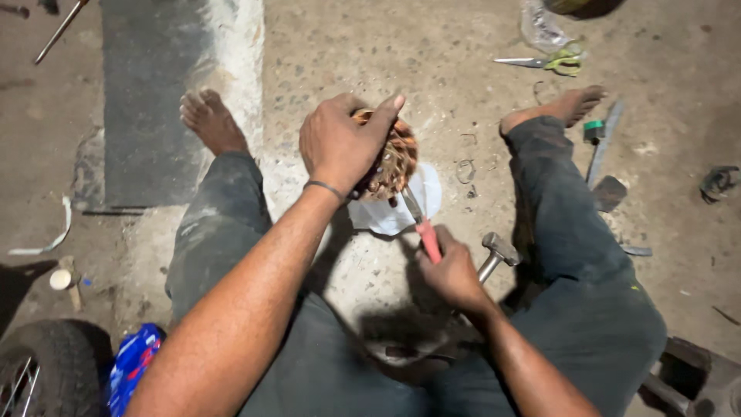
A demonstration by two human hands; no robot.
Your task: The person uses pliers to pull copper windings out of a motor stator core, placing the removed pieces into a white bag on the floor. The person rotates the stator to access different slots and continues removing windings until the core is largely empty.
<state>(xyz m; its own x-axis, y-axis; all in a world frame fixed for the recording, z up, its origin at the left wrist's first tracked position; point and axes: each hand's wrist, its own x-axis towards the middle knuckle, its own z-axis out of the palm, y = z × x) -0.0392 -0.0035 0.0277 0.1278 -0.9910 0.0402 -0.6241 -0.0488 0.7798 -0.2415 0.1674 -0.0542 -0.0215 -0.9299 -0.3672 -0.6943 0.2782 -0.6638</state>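
I sit on a concrete floor with my legs spread. My left hand [341,141] grips the top of a round motor winding of copper wire [394,161], held upright between my knees. Under it lies a white scrap of paper or plastic [397,210]. My right hand [451,270] is closed on the red handle of a screwdriver-like tool [423,228], whose metal tip points up into the lower edge of the winding. A hammer [498,253] lies just right of that hand, its head touching the floor.
Green-handled scissors [552,62] and a clear plastic bag [543,27] lie at the far right. A flat metal file [603,143] and a green tape roll [593,130] sit beside my right foot. A wheel [42,371] and blue packet [131,367] are at lower left.
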